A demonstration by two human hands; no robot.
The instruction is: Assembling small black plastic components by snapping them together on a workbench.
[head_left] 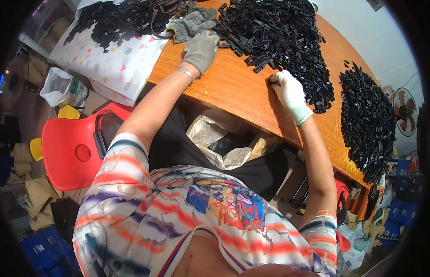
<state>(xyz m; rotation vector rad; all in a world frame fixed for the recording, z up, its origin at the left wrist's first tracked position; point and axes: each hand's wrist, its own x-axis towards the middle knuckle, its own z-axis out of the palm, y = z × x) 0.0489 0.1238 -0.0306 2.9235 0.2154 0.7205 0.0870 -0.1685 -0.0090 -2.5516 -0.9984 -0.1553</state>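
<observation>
My left hand, in a grey glove with a bracelet at the wrist, rests on the wooden table. Its fingers are closed, and a small black plastic piece sticks out at their tips. In a white glove, my right hand is curled above the table beside the large heap of black plastic pieces. Something dark shows at its fingertips; its kind is hidden. Just beyond my left hand lies a spare grey glove.
Another heap of black pieces covers the table's right end. More pieces lie on the patterned white cover at left. An open pale sack sits below the table edge. A red chair stands left; a fan is at far right.
</observation>
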